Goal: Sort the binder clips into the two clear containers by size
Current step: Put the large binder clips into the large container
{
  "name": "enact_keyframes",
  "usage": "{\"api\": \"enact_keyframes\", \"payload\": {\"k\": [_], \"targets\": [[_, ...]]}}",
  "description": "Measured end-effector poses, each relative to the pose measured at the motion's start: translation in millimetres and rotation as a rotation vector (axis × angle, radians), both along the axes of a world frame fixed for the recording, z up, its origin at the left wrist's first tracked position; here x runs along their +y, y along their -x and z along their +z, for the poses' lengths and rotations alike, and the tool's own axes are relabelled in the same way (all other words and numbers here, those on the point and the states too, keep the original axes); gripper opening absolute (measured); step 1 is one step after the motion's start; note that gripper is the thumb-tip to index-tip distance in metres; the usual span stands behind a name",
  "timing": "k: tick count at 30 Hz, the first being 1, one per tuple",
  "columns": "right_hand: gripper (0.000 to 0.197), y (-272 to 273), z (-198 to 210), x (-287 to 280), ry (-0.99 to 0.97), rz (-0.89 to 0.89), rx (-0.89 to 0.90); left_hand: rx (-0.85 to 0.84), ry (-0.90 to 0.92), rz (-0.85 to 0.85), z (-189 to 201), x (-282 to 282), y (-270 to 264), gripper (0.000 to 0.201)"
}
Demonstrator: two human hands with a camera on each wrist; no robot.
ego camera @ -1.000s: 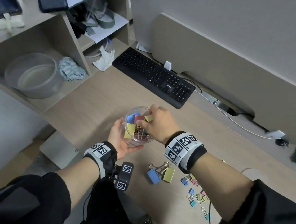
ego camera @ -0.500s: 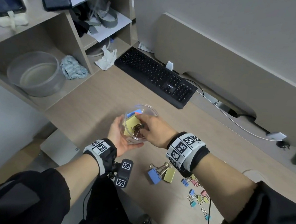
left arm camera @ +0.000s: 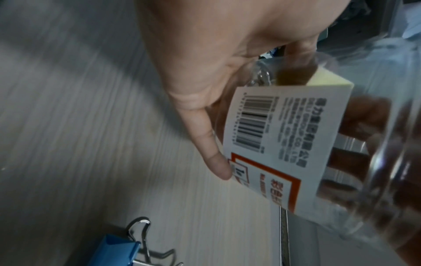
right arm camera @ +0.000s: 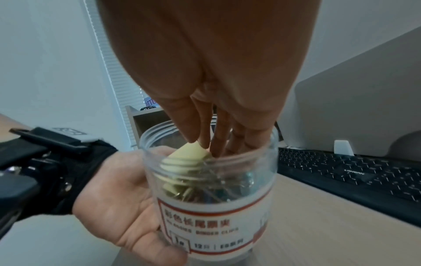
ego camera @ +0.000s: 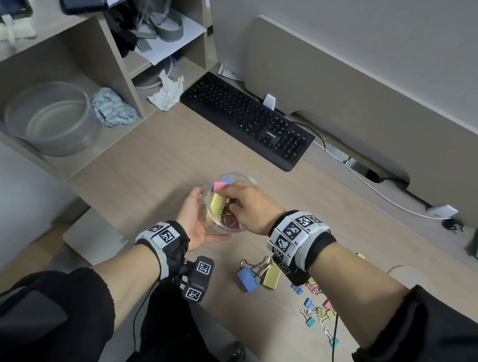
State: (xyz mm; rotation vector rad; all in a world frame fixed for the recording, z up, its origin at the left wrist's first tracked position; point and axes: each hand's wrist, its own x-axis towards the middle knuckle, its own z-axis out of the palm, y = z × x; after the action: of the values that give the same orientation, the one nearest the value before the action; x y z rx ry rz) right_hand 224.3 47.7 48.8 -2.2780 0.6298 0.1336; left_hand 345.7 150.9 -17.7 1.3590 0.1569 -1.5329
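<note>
My left hand [ego camera: 196, 220] grips a clear labelled jar [ego camera: 215, 228] just above the desk; its thumb [left arm camera: 212, 153] lies on the label [left arm camera: 273, 144]. The jar [right arm camera: 216, 216] holds several large clips. My right hand [ego camera: 247, 208] reaches into its mouth, and the straight fingertips [right arm camera: 205, 142] press on a yellow clip [right arm camera: 184, 156]. A pink and blue clip [ego camera: 221, 185] shows at the rim. On the desk lie a large blue clip [ego camera: 247, 278], a large yellow clip [ego camera: 272, 276] and several small clips [ego camera: 319, 308].
A wide clear bowl [ego camera: 51, 116] stands on the low shelf at the left, beside a crumpled cloth [ego camera: 113, 110]. A black keyboard [ego camera: 246, 120] lies behind the jar. A thin black cable [ego camera: 335, 350] crosses the small clips. The desk's near edge runs below the clips.
My right hand has gone from the jar's rim down into its mouth, and the clips stand lower in the jar. The left hand keeps holding the jar.
</note>
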Motion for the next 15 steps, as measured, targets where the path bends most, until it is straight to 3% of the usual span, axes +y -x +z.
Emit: {"api": "enact_keyframes", "payload": {"k": [5,7,11,15], "targets": [[0.046,-1.1,0.6,1.9,-0.001,0.049,-0.019,-0.004,0.007,-0.009,2.9,-0.2,7.0,0.065],[0.044,0.7,3.4,-1.3,-0.085,-0.055,-0.088,0.023,0.014,0.031,0.8,1.9,5.6,0.068],[0.029,11.6,2.1,-17.6,-0.040,-0.260,-0.171,0.051,-0.014,0.135,-6.8,7.2,-3.6,0.068],[0.020,32.9,-11.7,-26.9,-0.061,-0.360,-0.103,0.056,-0.038,0.219,-13.8,16.5,-13.7,0.062]]}}
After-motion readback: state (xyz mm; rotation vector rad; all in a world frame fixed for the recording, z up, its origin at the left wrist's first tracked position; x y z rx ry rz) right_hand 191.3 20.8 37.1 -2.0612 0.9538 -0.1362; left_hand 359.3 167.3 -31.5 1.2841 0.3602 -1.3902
